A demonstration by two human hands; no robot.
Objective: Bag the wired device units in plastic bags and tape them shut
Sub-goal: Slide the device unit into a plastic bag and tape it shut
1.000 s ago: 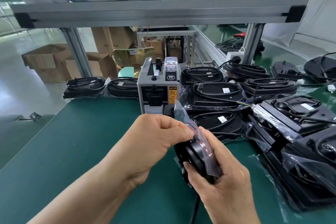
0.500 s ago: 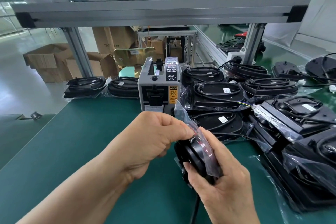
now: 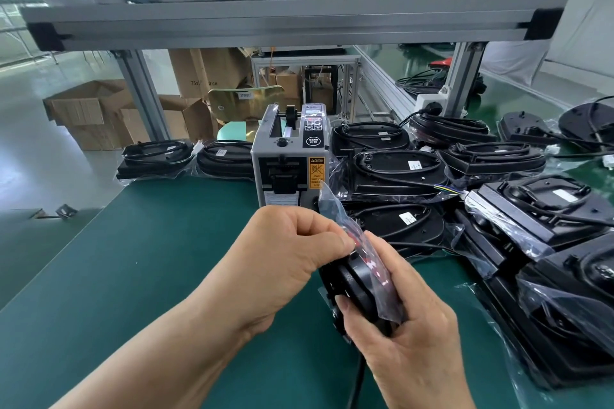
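At 5 o'clock the right hand [image 3: 412, 339] grips a black wired device unit [image 3: 357, 285] in a clear plastic bag [image 3: 334, 209] over the green tabletop [image 3: 133, 259], the left hand [image 3: 285, 262] pinches the bag's edge, and farther off stand a tape dispenser [image 3: 292, 169] at 12 o'clock and bagged units [image 3: 398, 173] at 2.

tape dispenser [image 3: 289, 173]: "CAUTION", "SEMI" | cardboard box [image 3: 203, 74]: "75x", "CM"

I see a clear plastic bag [image 3: 332, 206], glossy and crinkled, over a round black device unit [image 3: 345, 282] of semi-gloss plastic; the green bench mat [image 3: 149, 259] looks matt and smooth, the silver aluminium rail [image 3: 265, 20] brushed.
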